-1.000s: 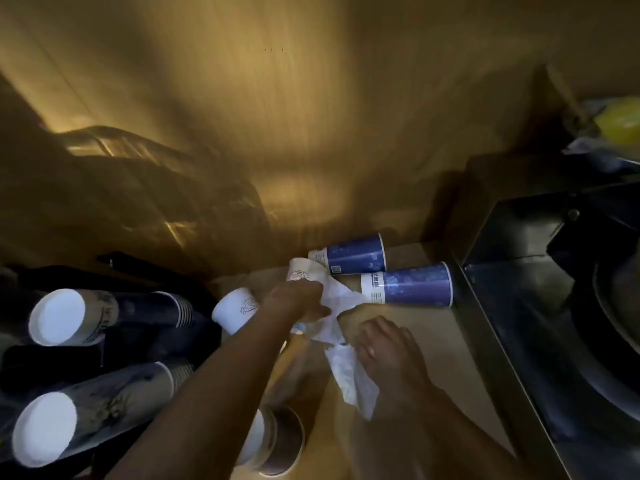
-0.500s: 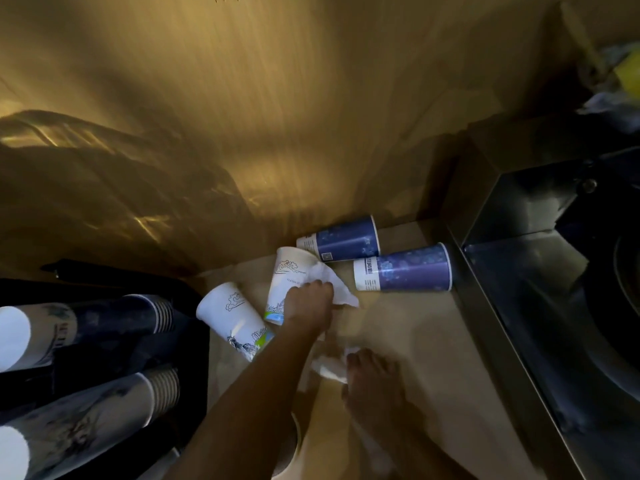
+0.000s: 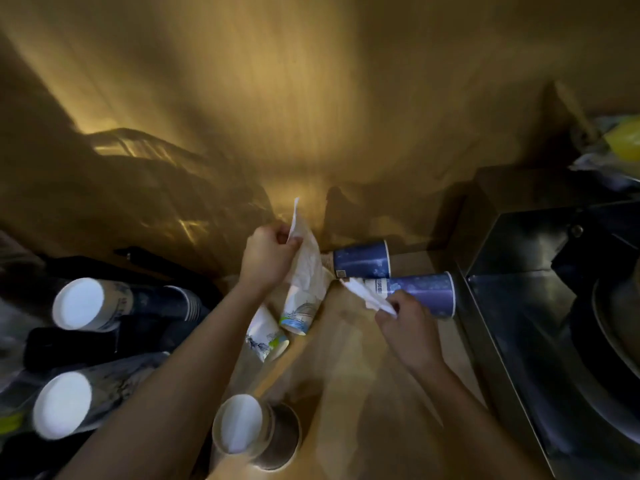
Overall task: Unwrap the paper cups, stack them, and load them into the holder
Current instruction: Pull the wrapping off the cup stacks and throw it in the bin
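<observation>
A: Which step was in hand?

B: Unwrapping, by my reading; the left hand (image 3: 268,252) had its fingers pinched shut on the top of a thin white wrapper (image 3: 306,268), lifted above a white printed cup (image 3: 298,315) that hung tilted under it, partly sleeved; the right hand (image 3: 403,315) had closed its fingers on a torn strip of paper (image 3: 367,294), held apart from the main sheet.

A: And the other cups?

B: A second white cup (image 3: 265,336) lay on its side just beside the first; two blue cups (image 3: 362,259) lay on the wooden counter (image 3: 353,393) near the back wall, the nearer one (image 3: 420,294) behind the right hand; dark stacks with white bases (image 3: 78,304) sat at the left, possibly in the holder, though it was too dim to tell.

A: What did the next move call for?

B: Probably sliding the sleeve clear; the paper looked crinkled and flimsy, likely to tear; the smooth tapered cup could slip and roll.
</observation>
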`<state>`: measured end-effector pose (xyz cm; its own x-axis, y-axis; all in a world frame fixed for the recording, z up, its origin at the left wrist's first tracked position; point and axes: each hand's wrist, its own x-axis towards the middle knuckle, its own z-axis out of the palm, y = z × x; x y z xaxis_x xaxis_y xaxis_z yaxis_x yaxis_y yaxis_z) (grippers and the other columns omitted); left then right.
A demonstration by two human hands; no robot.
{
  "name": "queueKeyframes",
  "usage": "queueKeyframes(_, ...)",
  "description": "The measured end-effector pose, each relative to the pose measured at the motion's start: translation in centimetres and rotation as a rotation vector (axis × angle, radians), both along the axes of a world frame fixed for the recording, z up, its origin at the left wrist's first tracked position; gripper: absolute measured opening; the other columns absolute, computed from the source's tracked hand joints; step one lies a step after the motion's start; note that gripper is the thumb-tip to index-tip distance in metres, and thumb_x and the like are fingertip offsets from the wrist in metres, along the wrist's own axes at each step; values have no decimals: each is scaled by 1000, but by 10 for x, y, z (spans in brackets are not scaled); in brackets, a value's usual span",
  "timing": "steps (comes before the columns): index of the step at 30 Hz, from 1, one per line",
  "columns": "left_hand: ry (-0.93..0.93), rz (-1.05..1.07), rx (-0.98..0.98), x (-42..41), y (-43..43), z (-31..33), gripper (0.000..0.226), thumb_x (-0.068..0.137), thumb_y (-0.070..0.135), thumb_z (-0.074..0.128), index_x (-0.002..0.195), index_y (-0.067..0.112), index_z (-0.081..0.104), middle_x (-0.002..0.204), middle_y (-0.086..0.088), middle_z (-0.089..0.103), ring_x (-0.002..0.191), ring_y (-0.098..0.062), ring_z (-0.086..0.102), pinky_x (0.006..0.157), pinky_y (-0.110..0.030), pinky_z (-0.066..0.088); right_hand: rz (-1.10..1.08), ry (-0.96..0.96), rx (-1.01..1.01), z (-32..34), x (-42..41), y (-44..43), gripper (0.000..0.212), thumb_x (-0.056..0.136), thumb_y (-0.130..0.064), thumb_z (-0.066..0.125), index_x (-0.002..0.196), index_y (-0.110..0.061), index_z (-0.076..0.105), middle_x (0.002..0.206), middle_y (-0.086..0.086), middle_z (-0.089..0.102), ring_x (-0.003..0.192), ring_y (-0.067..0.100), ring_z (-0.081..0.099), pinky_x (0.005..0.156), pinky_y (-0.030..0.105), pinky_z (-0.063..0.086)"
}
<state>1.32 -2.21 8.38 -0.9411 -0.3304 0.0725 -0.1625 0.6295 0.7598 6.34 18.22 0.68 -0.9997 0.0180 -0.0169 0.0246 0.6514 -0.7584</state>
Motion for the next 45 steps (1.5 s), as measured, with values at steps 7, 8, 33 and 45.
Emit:
queueKeyframes(7,188,57,216,50,-28,56,15,85,13,66,71,16,62,73,-7,62,72,-20,57,69,-36,47,58,197,-142,57,-1,-11,14,79,-14,60,70,-19,51,62,-3,51,60,19,49,52,31,32)
queueKeyframes(8,217,66,244,61,-30,62,19,85,13,66,68,19,60,75,-8,62,72,-19,58,67,-34,47,80,223,-162,63,3,-13,12,79,-13,59,70,-18,52,61,-4,51,60,19,49,53,30,33)
queueKeyframes(33,654,372,375,382,-125,93,19,88,20,64,73,32,67,70,17,70,66,0,66,54,-15,54,536,431,-364,139,198,-147,17,81,-8,61,73,-21,53,64,-7,55,59,2,50,51,8,37)
queueKeyframes(45,518,915,449,569,-181,0,22,86,6,63,67,18,62,63,-1,58,57,-5,52,52,-19,41,946,380,-399,94,327,-276,8,78,-4,63,80,-10,57,81,1,51,74,9,45,60,17,35)
